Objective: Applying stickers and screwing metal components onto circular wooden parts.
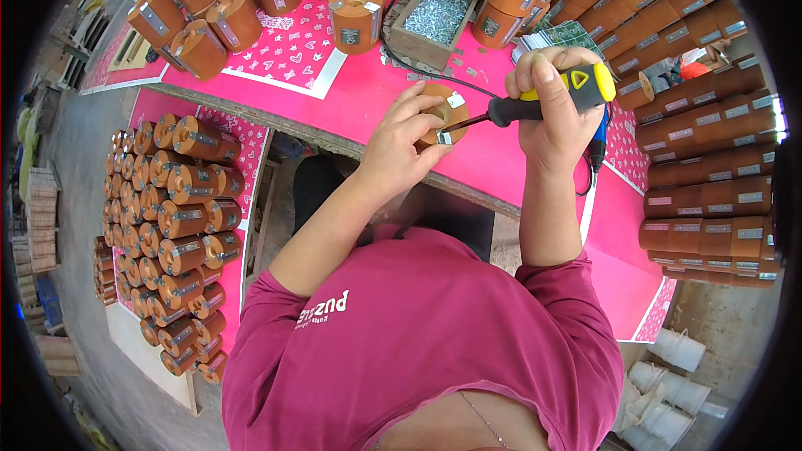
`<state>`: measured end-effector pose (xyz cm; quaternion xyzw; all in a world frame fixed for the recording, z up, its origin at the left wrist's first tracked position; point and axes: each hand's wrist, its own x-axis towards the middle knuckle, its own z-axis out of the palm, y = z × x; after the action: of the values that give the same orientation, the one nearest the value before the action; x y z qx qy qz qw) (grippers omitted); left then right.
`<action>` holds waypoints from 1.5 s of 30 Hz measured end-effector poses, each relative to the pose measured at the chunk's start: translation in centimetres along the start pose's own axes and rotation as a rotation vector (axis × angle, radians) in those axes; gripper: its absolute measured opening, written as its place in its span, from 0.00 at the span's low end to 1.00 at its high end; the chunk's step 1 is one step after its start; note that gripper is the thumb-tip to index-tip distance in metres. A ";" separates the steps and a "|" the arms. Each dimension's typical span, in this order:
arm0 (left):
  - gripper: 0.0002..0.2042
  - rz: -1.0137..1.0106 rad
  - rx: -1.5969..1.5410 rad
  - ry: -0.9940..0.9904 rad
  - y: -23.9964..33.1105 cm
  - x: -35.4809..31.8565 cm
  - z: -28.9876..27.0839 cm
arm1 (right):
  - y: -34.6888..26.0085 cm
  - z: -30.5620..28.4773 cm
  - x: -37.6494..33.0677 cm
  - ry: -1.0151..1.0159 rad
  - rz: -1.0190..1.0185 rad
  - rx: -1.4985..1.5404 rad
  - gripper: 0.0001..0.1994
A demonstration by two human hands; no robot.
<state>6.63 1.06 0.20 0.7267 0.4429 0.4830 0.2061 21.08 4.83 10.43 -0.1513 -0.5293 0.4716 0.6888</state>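
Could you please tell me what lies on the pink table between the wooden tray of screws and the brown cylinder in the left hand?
In the head view, a black cable and loose screws.

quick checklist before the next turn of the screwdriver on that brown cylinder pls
1. Left hand grips the brown cylinder firmly: ok, fingers wrap its near side.
2. Right hand closed around the yellow-and-black screwdriver: ok.
3. Screwdriver tip seated on the metal plate: it reaches the plate; exact seating in a screw cannot tell.
4. Left fingertips away from the tip: not ok, they sit right beside it.
5. Screw supply at hand: ok, the wooden box of screws stands on the pink table behind.
6. Black cable away from the work: ok, it runs behind the cylinder.
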 end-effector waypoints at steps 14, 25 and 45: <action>0.13 0.009 0.024 0.025 -0.2 -0.1 -0.3 | 0.4 0.0 0.9 -0.274 0.012 0.066 0.12; 0.13 0.038 -0.041 0.009 -0.3 -0.2 0.0 | 0.4 0.0 1.7 -0.386 0.068 0.095 0.12; 0.13 0.011 -0.002 -0.010 -0.1 0.0 -0.1 | 0.0 -0.2 1.0 -0.177 0.006 0.045 0.11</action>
<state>6.51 1.08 0.21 0.7313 0.4374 0.4810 0.2063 21.26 5.67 10.95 -0.0953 -0.5770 0.4971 0.6410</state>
